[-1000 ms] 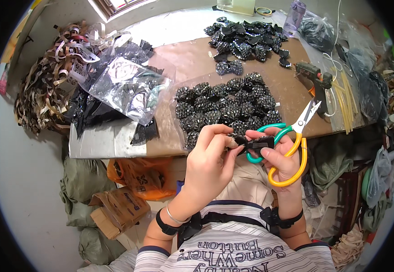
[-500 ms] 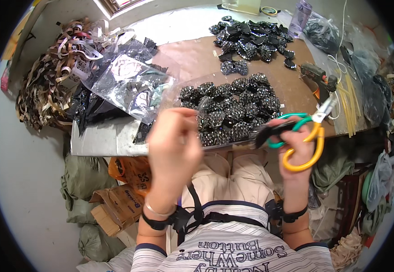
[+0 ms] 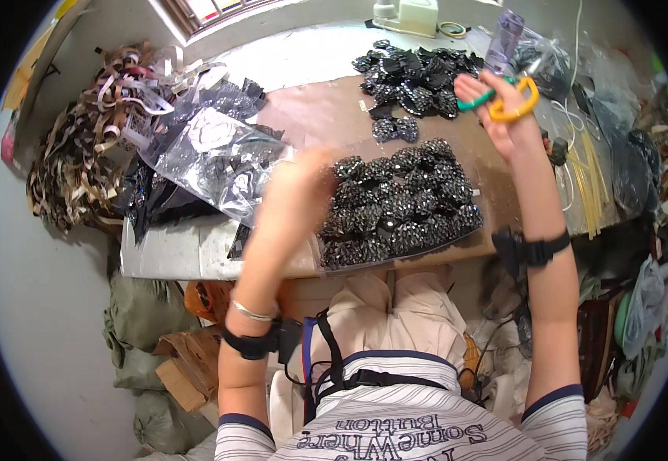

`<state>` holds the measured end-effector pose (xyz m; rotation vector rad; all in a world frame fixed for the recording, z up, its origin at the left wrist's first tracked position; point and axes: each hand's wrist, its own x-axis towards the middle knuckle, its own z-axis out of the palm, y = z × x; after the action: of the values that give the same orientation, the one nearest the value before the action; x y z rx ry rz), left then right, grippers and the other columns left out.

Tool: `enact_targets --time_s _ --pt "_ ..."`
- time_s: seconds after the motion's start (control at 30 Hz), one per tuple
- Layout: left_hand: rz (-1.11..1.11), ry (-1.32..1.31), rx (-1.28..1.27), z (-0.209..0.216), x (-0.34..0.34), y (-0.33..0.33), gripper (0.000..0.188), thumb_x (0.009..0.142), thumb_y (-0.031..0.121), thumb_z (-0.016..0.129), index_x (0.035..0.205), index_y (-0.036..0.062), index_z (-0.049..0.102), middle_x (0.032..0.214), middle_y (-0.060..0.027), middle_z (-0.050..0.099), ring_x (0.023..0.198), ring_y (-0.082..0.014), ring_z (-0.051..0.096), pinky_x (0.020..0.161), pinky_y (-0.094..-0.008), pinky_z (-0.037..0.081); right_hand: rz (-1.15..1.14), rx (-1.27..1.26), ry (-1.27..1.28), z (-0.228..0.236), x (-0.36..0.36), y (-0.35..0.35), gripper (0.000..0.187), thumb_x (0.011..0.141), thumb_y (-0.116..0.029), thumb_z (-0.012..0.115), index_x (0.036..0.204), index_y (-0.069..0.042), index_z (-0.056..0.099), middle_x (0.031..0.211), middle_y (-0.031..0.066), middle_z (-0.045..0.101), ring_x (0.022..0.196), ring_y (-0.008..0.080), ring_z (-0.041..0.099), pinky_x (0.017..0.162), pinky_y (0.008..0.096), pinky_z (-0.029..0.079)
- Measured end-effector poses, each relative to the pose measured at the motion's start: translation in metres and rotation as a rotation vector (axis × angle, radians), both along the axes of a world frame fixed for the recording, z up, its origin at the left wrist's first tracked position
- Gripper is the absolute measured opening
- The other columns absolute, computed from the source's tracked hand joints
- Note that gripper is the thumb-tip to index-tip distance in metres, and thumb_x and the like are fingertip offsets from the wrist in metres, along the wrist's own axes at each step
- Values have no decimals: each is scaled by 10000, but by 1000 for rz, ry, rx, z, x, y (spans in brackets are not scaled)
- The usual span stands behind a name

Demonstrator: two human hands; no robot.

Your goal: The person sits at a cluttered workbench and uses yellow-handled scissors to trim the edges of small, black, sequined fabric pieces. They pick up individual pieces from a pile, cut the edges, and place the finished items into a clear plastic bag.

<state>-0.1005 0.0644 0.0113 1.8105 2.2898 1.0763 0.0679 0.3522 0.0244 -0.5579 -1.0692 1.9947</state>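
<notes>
My right hand (image 3: pixel 507 107) is stretched far out over the table, beside the loose pile of black sequined bows (image 3: pixel 418 69). Scissors (image 3: pixel 512 110) with one green and one yellow handle loop hang on its fingers, which are partly extended. My left hand (image 3: pixel 303 180) is smeared by motion at the left edge of the rows of black sequined bows (image 3: pixel 399 203); its fingers cannot be made out. These rows lie close together on a clear plastic sheet near the table's front edge. A single bow (image 3: pixel 395 129) lies between rows and pile.
Clear plastic bags (image 3: pixel 219 157) with black pieces lie on the left, next to a heap of ribbon strips (image 3: pixel 80 161). On the right are glue sticks (image 3: pixel 589 188), a white cord (image 3: pixel 572 115) and a purple bottle (image 3: pixel 505 42). Sacks (image 3: pixel 146 307) and a cardboard box (image 3: pixel 188 365) stand below.
My right hand has moved up and away to the far pile with the scissors; the black piece it held no longer shows in it. My left hand has shifted slightly farther over the table.
</notes>
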Motion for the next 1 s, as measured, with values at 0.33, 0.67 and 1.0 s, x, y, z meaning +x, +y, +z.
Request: enact_targets --time_s 0.33,0.67,1.0 --pt "-304 -48 -177 -17 49 32 263 733 4 679 992 42 655 1020 -99 601 949 -268 625 832 -375 503 252 184 -381 -7 109 -125 311 859 -138 620 1120 -17 503 1039 229 662 798 221 681 664 304 551" --pt "-409 115 -183 -46 58 32 504 672 23 737 1159 55 611 1159 -152 559 1048 -334 580 872 -368 500 163 135 -232 -46 100 -155 323 856 -1 607 1148 -32 470 1273 233 564 1055 263 633 880 366 528" --pt "98 -651 -110 3 72 12 204 902 75 625 1095 13 609 871 -70 667 749 -103 647 662 -258 509 200 111 -170 -57 106 -160 327 859 -23 634 1147 -27 482 1249 227 578 1083 262 619 894 381 528"
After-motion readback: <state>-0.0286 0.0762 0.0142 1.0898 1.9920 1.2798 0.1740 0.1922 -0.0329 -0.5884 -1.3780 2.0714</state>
